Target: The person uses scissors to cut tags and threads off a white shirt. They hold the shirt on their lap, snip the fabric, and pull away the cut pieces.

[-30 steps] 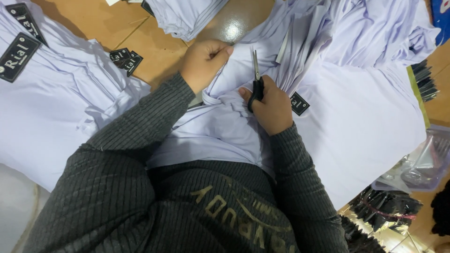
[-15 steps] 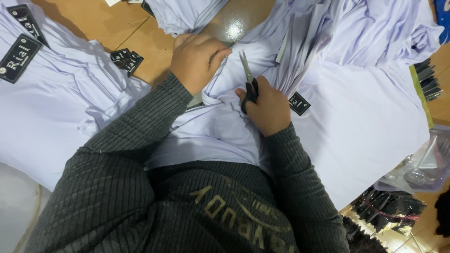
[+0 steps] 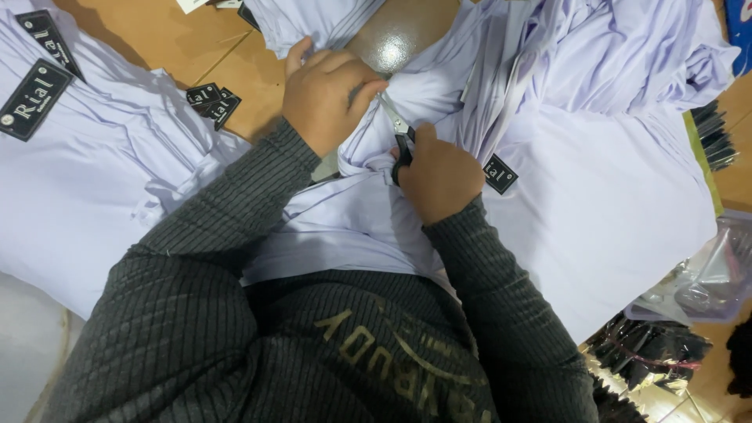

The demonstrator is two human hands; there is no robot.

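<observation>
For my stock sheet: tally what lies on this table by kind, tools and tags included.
Scissors: 1, in the right hand, blades reaching to the left hand on the pale lilac cloth
Pale lilac garment heaps: 3 (left, middle, right)
Black woven tags in view: 5 ()
Clear plastic bags: 1
Total: 10

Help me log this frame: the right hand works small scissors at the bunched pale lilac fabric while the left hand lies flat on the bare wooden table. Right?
Not quite. In the head view the left hand grips the bunched lilac fabric beside the scissors, not flat on the table. The right hand does hold them.
</observation>
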